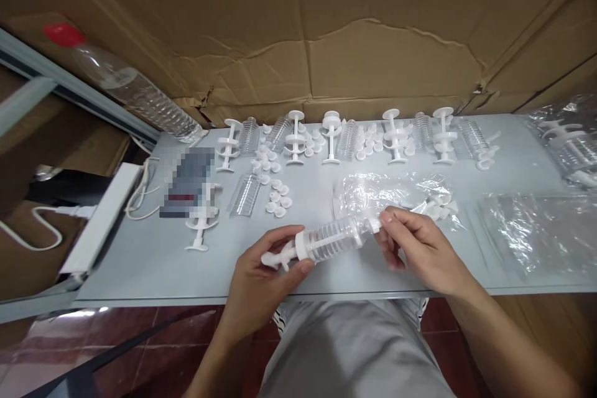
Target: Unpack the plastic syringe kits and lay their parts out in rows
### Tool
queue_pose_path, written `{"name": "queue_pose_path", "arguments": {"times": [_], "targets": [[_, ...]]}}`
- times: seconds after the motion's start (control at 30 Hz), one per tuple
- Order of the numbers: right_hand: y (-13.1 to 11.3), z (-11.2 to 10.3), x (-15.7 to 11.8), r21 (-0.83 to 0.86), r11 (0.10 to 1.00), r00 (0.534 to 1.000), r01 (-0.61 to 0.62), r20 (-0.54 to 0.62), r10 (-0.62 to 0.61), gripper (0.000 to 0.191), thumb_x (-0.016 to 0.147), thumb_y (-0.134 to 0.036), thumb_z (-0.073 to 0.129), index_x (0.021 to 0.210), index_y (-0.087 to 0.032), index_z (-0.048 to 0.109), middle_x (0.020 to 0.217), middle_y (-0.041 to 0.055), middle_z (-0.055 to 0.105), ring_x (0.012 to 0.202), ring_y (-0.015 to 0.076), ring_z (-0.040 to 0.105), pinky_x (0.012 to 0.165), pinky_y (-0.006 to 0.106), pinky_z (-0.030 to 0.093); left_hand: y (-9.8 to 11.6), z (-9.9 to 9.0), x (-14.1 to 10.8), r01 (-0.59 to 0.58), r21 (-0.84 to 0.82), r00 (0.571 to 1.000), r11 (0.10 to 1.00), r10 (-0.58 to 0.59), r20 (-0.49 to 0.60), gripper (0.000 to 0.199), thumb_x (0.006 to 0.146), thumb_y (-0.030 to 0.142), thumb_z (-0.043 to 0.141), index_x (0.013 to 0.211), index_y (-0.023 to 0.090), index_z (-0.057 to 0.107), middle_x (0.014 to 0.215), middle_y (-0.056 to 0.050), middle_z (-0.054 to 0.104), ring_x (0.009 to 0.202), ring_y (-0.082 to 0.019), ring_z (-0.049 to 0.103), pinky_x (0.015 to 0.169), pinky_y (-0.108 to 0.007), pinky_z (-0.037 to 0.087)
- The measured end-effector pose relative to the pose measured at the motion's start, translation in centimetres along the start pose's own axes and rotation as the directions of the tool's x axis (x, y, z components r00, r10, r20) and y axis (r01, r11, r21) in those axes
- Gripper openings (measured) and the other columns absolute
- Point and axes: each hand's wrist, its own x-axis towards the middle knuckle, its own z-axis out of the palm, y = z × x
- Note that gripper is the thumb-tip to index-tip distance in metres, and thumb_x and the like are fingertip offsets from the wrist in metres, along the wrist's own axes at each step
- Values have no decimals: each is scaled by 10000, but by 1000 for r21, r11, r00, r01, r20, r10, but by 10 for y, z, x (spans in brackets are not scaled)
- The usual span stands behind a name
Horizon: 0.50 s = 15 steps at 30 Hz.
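A clear ribbed plastic syringe (pixel 333 240) with a white plunger inside is held slightly tilted above the table's front edge. My left hand (pixel 268 273) is wrapped round its white collar and handle end. At the other end, my right hand (pixel 415 242) pinches the small white nozzle cap (pixel 374 225) between thumb and finger; the cap touches the barrel's neck. Behind it lies a clear plastic bag (pixel 373 193), with small white nozzle parts (pixel 441 208) by my right hand.
White plungers (pixel 331 140), clear ribbed barrels (pixel 245 194) and piles of small white caps (pixel 278 198) line the table (pixel 149 267). Bagged syringes (pixel 573 143) and flat plastic bags (pixel 545 230) lie right. A water bottle (pixel 140 93), blurred phone (pixel 186 183) and power strip (pixel 102 217) are left. Cardboard (pixel 373 62) stands behind.
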Motion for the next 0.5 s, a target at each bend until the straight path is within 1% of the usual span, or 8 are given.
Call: {"name": "queue_pose_path", "arguments": {"times": [0.07,0.13,0.17,0.2,0.27,0.33,0.43,0.5], "targets": [[5,-2,-3,44,999,1000,-23,-19,24,515,1046,-638,519,750,-217,517,647,-32,529,510,106,533,490,260,434,2,5,2,-36,-16,999,999,36,33,369,731,350,913,1078,246,840,948,-63,791,775,-194,688,590,-221,534],[9,-3,-6,12,1000,999,-23,-32,23,577,1056,-636,498,665,-215,440,567,-40,455,467,89,442,462,252,364,4,9,4,-55,-44,994,997,59,95,353,741,329,910,1079,258,839,1025,-68,805,824,-202,715,708,-256,590],[11,-4,-7,-15,1000,999,-17,-38,17,606,1067,-625,481,630,-216,384,531,-46,401,455,80,381,454,252,319,5,11,6,-54,-53,991,997,60,121,354,747,332,909,1086,261,837,1027,-68,807,840,-206,724,738,-265,599],[12,-4,-8,-42,999,999,-4,-52,2,620,1079,-610,463,615,-218,334,511,-51,349,455,77,328,453,257,279,5,12,7,-39,-58,989,998,46,138,356,757,349,907,1094,261,835,1008,-67,805,836,-205,726,733,-263,598],[12,-3,-9,-96,993,993,63,-90,-71,598,1098,-572,441,633,-220,311,529,-54,322,475,78,288,464,266,251,3,14,11,39,-79,985,996,-25,170,363,790,419,888,1103,244,830,913,-60,789,755,-186,712,676,-251,584],[12,-4,-11,-172,973,980,152,-98,-170,545,1112,-518,440,662,-220,361,567,-46,378,507,87,347,495,268,298,0,14,15,168,-136,966,976,-135,220,394,831,504,852,1095,213,822,806,-47,754,648,-160,683,630,-249,570],[13,-10,-15,-257,930,962,263,-1,-272,410,1115,-405,472,750,-221,490,636,-30,516,577,105,472,565,272,396,-3,12,19,360,-254,906,898,-272,324,478,822,607,835,1013,170,805,660,-28,693,539,-144,638,533,-237,539],[12,-17,-19,-269,909,947,318,52,-316,282,1107,-339,497,855,-229,561,694,-22,595,636,120,557,613,279,451,-3,7,19,440,-323,876,838,-320,362,521,775,645,856,890,142,788,586,-32,657,498,-143,607,450,-219,495]]}}
